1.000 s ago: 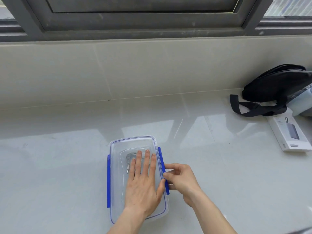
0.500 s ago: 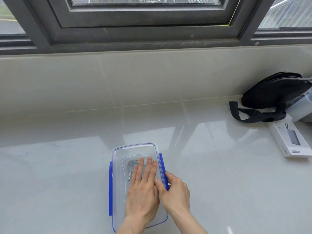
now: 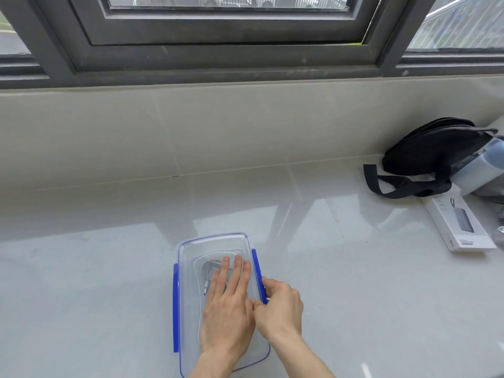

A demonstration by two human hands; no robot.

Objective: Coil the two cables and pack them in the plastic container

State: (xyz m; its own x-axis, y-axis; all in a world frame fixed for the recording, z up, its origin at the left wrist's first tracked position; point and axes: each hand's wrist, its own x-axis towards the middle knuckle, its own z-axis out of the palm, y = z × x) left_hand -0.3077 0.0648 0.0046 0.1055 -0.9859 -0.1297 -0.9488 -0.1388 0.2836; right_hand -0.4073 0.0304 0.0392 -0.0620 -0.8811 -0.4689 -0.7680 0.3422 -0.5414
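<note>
Closing step, by the look of it; the plastic container (image 3: 218, 296) sits on the worktop (image 3: 95, 282) close to the near edge, its clear lid (image 3: 188, 257) already on, and the coiled cables (image 3: 211, 270) are visible through it, lying inside toward the far half; I cannot tell the two apart. Left hand (image 3: 227, 312) lies flat on the lid, fingers together and stretched, palm down, pressing it. Right hand (image 3: 278, 306) is curled at the right-side blue clip (image 3: 257, 271), fingertips against its near end, thumb tucked toward the left hand; it looks like pushing the clip down, but whether it has latched cannot be told. Left-side blue clip (image 3: 176, 306) stands out from the wall, likely not snapped yet. Next move probably calls for firm pressure on the right clip until it seats, then the same on the left, lid held steady. Black bag (image 3: 431, 156) and white box (image 3: 458, 227) well apart to the right; not involved.
</note>
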